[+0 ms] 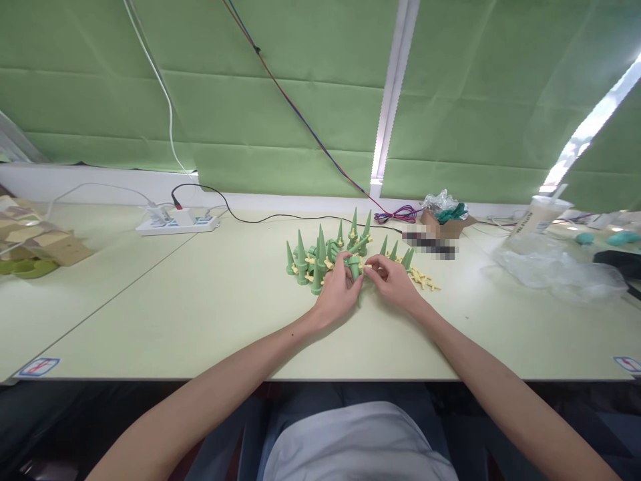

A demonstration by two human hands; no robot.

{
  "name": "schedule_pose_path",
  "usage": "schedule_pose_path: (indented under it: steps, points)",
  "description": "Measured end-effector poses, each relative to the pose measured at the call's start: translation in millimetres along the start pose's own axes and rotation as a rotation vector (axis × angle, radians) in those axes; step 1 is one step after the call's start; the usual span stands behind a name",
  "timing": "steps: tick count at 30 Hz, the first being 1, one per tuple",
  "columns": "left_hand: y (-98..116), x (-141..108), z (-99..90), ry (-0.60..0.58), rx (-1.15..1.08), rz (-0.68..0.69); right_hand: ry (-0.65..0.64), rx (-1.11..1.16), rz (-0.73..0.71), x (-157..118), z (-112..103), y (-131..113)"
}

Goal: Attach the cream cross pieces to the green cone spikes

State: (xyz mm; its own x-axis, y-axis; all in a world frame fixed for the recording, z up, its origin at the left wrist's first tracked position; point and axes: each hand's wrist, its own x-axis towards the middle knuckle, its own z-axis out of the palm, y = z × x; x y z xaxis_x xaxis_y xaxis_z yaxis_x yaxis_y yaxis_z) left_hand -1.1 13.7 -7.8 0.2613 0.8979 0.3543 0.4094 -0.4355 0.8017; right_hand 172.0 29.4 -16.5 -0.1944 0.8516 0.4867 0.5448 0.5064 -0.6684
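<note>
The fingers of our left hand (339, 295) grip a green cone (354, 265) at the clock's centre; those of our right hand (393, 283) pinch a yellow piece (367, 268) against it. More green cones (316, 279) crowd ten to twelve o'clock, and loose yellow pieces (422, 279) lie near three. The table (200, 314) stretches broadly toward nine, its front edge crossing six. Blue-bordered stickers (40, 367) mark eight and four. At two, we cannot read the cup's (537, 217) small lettering.
</note>
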Motion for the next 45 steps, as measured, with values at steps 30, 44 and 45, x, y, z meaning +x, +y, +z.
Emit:
schedule_pose_path:
  steps: [30,44,45]
  points:
    - [1.5,-0.2,-1.7,-0.02,-0.023,-0.009,0.003,-0.03,-0.011,-0.2,-0.9,0.5]
    - [1.3,0.0,-1.3,-0.024,-0.026,-0.004,-0.002,-0.041,0.011,0.1,0.0,-1.5]
    - [1.4,0.0,-1.4,-0.022,-0.026,-0.004,-0.006,-0.029,0.014,-0.1,0.1,-1.4]
